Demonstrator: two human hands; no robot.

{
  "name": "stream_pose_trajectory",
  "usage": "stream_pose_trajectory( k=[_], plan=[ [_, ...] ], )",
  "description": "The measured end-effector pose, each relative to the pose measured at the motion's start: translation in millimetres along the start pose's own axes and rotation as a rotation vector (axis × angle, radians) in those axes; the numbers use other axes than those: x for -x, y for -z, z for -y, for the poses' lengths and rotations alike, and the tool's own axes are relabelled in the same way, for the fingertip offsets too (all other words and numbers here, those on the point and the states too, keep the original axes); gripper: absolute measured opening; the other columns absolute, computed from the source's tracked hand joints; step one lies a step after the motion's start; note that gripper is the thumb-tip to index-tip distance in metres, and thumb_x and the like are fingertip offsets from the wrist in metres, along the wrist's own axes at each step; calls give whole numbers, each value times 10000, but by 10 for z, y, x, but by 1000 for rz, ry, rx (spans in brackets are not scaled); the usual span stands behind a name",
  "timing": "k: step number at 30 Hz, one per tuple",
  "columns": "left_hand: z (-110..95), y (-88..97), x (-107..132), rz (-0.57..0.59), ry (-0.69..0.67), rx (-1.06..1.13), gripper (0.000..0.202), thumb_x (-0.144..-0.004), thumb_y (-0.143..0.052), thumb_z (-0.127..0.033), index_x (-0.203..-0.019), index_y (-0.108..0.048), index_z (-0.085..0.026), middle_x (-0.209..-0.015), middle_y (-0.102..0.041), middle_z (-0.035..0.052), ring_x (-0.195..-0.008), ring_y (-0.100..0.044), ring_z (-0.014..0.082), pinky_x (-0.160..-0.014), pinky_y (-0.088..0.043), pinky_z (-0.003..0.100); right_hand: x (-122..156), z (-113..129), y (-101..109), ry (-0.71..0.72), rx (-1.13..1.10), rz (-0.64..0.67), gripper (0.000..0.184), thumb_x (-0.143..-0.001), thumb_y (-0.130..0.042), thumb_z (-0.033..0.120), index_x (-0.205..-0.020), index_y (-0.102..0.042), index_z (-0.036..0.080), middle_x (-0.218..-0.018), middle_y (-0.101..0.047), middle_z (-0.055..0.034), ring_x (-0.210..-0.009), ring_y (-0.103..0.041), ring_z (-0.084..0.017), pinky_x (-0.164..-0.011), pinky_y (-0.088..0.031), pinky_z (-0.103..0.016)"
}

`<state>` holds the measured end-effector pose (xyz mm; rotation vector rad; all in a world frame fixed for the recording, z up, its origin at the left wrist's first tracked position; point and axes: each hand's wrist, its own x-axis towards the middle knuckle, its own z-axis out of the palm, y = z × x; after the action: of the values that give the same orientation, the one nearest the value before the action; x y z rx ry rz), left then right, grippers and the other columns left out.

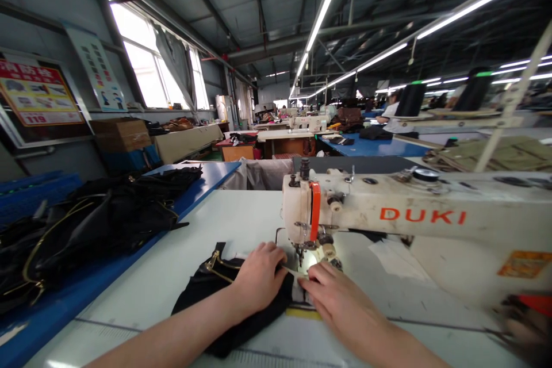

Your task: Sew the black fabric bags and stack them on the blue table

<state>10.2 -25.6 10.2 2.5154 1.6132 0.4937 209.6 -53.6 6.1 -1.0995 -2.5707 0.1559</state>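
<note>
A black fabric piece (202,293) with a gold zipper lies on the white sewing table (224,224), in front of the needle of a cream sewing machine (414,213). My left hand (259,277) lies on top of the fabric, fingers curled and pressing it down near the presser foot. To its right, my right hand (336,299) rests on the fabric's edge with fingers stretched flat toward the needle. The fabric under both hands is partly hidden.
A heap of black bags with gold trim (86,230) sits on the blue table (207,175) at left. Cardboard boxes (121,135) stand by the wall. Other sewing stations and a seated person (390,118) are farther back. Thread cones (409,100) stand at right.
</note>
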Motion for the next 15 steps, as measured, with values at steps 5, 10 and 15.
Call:
stream_pose_trajectory(
  k=[5,10,15],
  plan=[
    [50,21,18,12,-388,0,167,-891,-499,-120,-886,-640,-209,-972,-647,22,-971,-540,187,-911,-402,310,-12,-9,14,21,16,12,221,-912,-440,91,-988,-614,202,-943,-546,-54,-942,-507,-224,-855,-446,-394],
    [41,102,159,123,-503,11,217,-904,-469,-108,-1020,-630,-195,-1063,-662,23,-1041,-555,182,-968,-392,292,-6,-30,-21,21,14,18,211,-914,-454,104,-1010,-611,208,-949,-549,-51,-925,-509,-223,-832,-447,-395],
    [-58,150,333,60,-404,70,335,-903,-412,-133,-1194,-563,-201,-1182,-618,39,-1165,-500,194,-1041,-360,328,-7,-49,-7,32,-7,8,213,-914,-451,99,-1002,-614,204,-940,-547,-46,-928,-499,-219,-835,-435,-390]
  ],
)
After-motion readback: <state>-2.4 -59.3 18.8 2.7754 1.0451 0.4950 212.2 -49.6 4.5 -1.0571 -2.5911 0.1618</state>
